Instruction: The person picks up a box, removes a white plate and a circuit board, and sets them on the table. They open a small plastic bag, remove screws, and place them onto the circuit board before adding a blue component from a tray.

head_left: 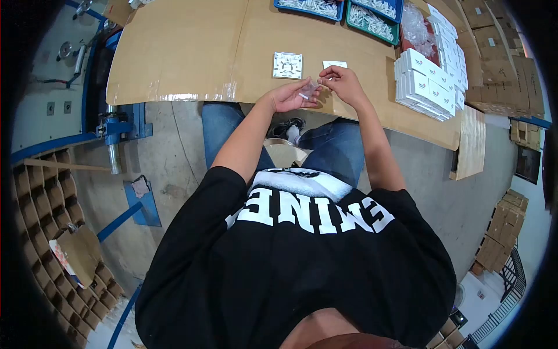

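A small clear plastic bag [310,89] with a white stick-like piece inside is between my hands at the table's near edge. My left hand [289,97] lies palm up under the bag, its fingers curled around it. From the other side, my right hand [344,85] pinches the upper edge of the bag with thumb and forefinger. Just beyond my left hand sits a white square piece with a dark printed pattern [288,65]. A flat white box [335,64] lies behind my right hand, partly covered by it.
Stacked white boxes [419,86] stand at the table's right, near a pile of clear bags [416,26]. At the far edge, a blue tray [333,18] and a green tray [372,35] hold many small white pieces. Cardboard [174,52] covers the table.
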{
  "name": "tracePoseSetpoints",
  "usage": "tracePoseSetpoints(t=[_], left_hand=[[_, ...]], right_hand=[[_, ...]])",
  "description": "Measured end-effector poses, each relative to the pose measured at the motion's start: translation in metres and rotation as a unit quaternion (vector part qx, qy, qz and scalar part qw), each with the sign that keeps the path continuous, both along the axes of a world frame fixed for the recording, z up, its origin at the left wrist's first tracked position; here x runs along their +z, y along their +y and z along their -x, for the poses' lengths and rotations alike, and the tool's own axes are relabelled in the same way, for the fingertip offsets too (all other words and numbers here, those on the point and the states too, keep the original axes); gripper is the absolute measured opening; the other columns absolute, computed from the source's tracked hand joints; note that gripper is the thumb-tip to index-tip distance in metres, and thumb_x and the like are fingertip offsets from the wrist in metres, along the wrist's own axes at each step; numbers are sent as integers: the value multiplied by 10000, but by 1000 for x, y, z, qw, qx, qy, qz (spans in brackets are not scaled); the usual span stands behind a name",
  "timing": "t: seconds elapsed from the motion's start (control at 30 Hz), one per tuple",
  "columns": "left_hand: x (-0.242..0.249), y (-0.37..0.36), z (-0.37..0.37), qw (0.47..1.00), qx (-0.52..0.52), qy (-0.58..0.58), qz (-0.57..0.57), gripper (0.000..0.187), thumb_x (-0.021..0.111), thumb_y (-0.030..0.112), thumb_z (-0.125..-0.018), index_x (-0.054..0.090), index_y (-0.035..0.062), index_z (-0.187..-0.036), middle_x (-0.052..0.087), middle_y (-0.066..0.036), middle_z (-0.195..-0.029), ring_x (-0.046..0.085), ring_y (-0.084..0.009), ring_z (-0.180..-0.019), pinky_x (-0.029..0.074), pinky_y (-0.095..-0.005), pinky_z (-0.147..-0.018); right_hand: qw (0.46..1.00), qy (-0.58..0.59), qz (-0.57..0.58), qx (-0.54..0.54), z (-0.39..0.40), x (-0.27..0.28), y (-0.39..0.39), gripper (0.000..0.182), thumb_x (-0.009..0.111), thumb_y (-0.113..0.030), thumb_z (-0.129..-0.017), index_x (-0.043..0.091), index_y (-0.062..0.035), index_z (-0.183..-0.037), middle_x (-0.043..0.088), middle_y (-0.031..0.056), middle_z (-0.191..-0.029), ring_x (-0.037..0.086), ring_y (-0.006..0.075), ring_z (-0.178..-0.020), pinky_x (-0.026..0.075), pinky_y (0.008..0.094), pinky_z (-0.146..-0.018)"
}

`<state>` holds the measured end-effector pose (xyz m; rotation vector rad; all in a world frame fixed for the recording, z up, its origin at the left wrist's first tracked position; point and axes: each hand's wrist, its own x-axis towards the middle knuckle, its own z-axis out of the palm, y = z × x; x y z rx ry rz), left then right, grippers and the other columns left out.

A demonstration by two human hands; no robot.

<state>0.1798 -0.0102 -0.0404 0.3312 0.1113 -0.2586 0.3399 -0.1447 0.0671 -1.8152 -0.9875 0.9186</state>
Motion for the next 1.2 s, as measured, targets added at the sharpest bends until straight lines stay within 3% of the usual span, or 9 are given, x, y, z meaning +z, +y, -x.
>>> tracePoseSetpoints(t=[0.2,0.33,0.43,0.53,0.6,0.73,0.8,1.03,1.2], left_hand=[[10,-8,3,997,43,14,-67,479,521,439,-1040,589,32,-1283,690,-84,-1117,672,-210,-947,530,-408,-1005],[14,-9,6,996,47,3,-72,485,523,460,-1032,595,45,-1273,687,-76,-1126,668,-205,-965,527,-400,-1006],[13,-7,5,996,38,7,-80,501,518,471,-1030,593,41,-1276,682,-74,-1140,662,-200,-982,522,-400,-1013],[9,-4,5,998,26,-9,-62,489,507,447,-1040,586,26,-1275,672,-87,-1135,657,-216,-993,506,-425,-1055],[7,-4,4,999,15,-30,-41,504,510,452,-1036,582,17,-1279,671,-89,-1140,657,-213,-987,500,-424,-1063],[6,-4,3,999,20,-8,-43,499,513,453,-1034,578,24,-1280,672,-90,-1133,657,-214,-994,495,-430,-1070],[4,-3,4,998,13,-26,-55,507,561,466,-1006,583,40,-1280,663,-76,-1128,648,-201,-999,514,-394,-1038],[1,-1,5,998,13,-35,-43,501,555,463,-1009,585,41,-1276,653,-74,-1148,638,-197,-1000,507,-400,-1047],[-1,0,5,999,12,-48,-14,487,536,447,-1022,569,43,-1293,655,-84,-1156,639,-209,-1008,496,-426,-1068]], right_hand=[[988,-112,39,97,7,18,15,138,747,-97,-852,737,-8,-957,712,90,-814,661,151,-769,528,311,-696],[976,-149,95,127,2,21,19,148,732,-112,-888,712,8,-972,703,68,-855,618,146,-764,504,303,-714],[971,-177,50,156,-6,7,21,148,731,-121,-887,708,2,-966,708,81,-1002,627,160,-855,508,310,-768],[983,-102,49,146,-10,4,25,134,722,-109,-885,707,-3,-965,692,95,-1121,626,166,-925,509,316,-805],[983,-84,26,163,-15,5,26,146,728,-92,-858,728,29,-938,724,117,-944,665,180,-861,534,314,-771],[968,-92,66,223,-18,8,32,153,710,-57,-855,729,51,-961,735,118,-954,675,176,-872,543,319,-797],[965,-50,126,225,-16,8,35,128,701,-40,-859,726,41,-955,717,126,-1129,662,186,-951,533,321,-864],[966,31,77,244,-15,6,33,250,664,-70,-883,739,36,-1097,754,104,-1013,656,128,-877,539,287,-829],[983,26,91,159,-5,8,24,340,575,-249,-997,745,28,-1093,744,100,-996,649,132,-873,533,294,-816]])
